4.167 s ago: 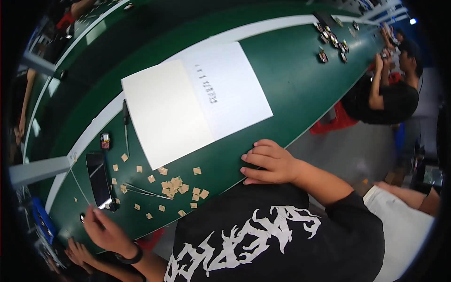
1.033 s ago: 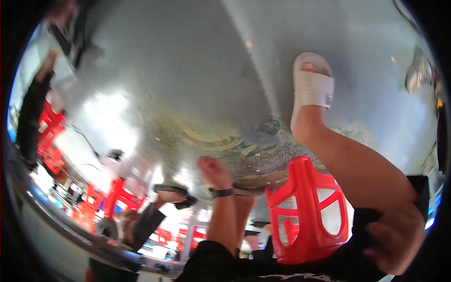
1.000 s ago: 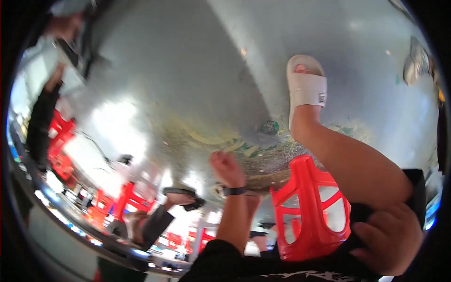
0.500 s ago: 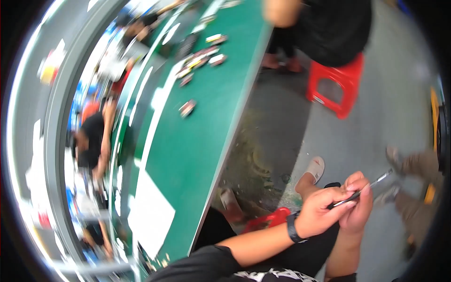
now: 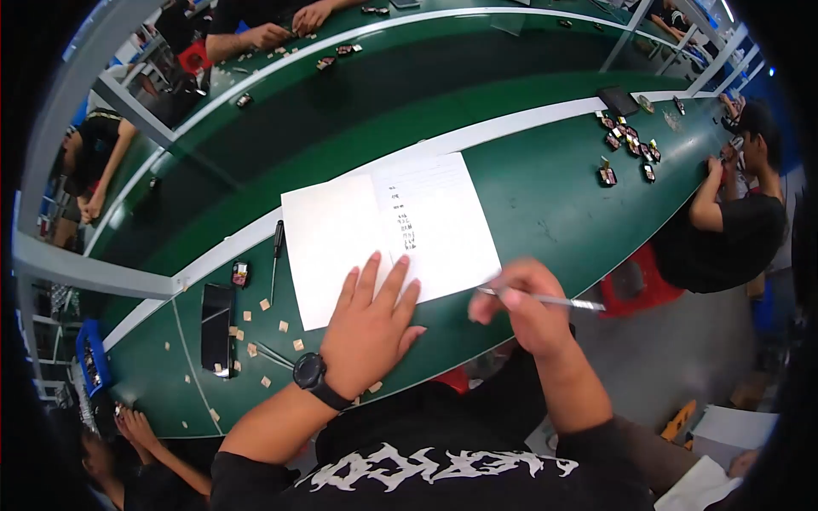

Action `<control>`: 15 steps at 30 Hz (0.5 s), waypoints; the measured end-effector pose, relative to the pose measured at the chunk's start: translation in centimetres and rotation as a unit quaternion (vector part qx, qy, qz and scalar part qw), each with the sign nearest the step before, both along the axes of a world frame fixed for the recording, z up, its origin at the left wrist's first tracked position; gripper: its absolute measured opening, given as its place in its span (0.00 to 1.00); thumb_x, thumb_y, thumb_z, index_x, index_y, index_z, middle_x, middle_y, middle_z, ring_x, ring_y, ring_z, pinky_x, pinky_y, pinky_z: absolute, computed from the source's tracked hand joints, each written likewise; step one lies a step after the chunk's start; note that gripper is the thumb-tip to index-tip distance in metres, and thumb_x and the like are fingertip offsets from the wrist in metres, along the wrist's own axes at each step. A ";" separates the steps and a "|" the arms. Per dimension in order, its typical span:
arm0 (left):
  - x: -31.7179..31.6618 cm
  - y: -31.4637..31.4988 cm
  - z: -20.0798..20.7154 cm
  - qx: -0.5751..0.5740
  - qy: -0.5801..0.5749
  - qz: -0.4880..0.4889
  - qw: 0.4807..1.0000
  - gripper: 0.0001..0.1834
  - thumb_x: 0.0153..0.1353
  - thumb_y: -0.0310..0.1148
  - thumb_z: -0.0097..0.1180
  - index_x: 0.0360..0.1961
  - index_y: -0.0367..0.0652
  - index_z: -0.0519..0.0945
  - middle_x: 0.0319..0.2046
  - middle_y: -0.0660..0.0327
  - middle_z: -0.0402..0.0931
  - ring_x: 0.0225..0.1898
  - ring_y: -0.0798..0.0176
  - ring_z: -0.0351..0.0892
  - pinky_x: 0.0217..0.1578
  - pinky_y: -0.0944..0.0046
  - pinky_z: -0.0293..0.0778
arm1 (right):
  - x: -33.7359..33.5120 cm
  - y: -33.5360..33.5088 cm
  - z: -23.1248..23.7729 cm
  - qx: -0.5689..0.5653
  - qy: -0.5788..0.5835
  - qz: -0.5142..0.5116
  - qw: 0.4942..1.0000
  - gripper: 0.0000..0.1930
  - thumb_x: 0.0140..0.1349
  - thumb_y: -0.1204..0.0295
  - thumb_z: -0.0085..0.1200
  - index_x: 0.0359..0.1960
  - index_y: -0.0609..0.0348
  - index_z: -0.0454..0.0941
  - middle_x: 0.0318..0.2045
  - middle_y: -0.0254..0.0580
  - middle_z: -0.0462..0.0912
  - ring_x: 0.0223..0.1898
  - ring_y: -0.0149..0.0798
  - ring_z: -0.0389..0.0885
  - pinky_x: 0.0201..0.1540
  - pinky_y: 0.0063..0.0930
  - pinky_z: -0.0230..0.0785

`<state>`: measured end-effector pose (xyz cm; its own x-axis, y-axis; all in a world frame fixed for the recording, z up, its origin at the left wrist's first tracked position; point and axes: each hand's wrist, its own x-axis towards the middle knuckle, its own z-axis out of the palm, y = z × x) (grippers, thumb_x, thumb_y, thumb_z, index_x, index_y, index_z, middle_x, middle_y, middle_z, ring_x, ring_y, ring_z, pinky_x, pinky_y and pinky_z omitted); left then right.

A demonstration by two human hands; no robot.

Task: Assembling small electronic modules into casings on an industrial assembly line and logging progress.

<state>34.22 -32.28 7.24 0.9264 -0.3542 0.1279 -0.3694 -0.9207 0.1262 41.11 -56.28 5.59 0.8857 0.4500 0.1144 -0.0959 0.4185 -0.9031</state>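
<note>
An open notebook [image 5: 328, 247] with white pages and a column of handwriting lies on the green table. My left hand [image 5: 368, 332], a black watch at its wrist, presses flat with fingers spread on the notebook's near edge. Just right of the pages, over the table's edge, my right hand [image 5: 532, 311] grips a slim pen [image 5: 579, 303]. The pen lies nearly level across the fingers, its tip pointing left. Left of the notebook are a dark screwdriver [image 5: 276, 255], metal tweezers [image 5: 274, 354] and several small tan square pieces [image 5: 284, 326].
A black phone-like slab [image 5: 216, 332] and a small dark part [image 5: 240, 273] lie at left, with a blue tray [image 5: 92, 362] beyond. Several dark small parts [image 5: 630, 140] cluster at far right. A person sits there on a red stool [image 5: 639, 285]; others work across the table.
The view has swung from the aisle to the table. My left hand has left the pen and lies on the notebook; my right hand keeps the pen.
</note>
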 end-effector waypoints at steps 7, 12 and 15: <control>1.0 0.1 -2.5 -0.085 0.056 0.067 0.992 0.31 0.62 0.43 0.64 0.65 0.43 0.77 0.66 0.46 0.70 0.66 0.36 0.66 0.63 0.40 0.67 | 11.9 8.5 0.9 -0.249 -0.024 0.161 0.955 0.06 0.66 0.78 0.61 0.37 0.60 0.74 0.30 0.36 0.83 0.31 0.24 0.80 0.35 0.20 0.72; 2.5 0.2 -3.6 -0.072 0.001 0.113 0.991 0.22 0.65 0.42 0.62 0.59 0.48 0.83 0.59 0.57 0.77 0.62 0.45 0.73 0.57 0.47 0.73 | 14.0 9.4 -1.8 -0.258 -0.049 0.161 0.951 0.07 0.66 0.78 0.61 0.38 0.58 0.73 0.31 0.28 0.78 0.31 0.18 0.73 0.35 0.18 0.68; 2.4 0.0 -3.5 -0.050 0.004 0.134 0.990 0.17 0.66 0.42 0.62 0.53 0.52 0.87 0.56 0.61 0.79 0.61 0.47 0.74 0.54 0.49 0.74 | 13.7 9.0 -1.9 -0.292 -0.197 0.194 0.916 0.09 0.60 0.79 0.65 0.35 0.58 0.74 0.27 0.35 0.77 0.25 0.30 0.77 0.28 0.24 0.69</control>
<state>36.66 -32.25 3.70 0.9864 -0.0822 0.1424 -0.1129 -0.9681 0.2235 54.79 -47.33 3.71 0.5878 0.8085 0.0299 0.2457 -0.1432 -0.9587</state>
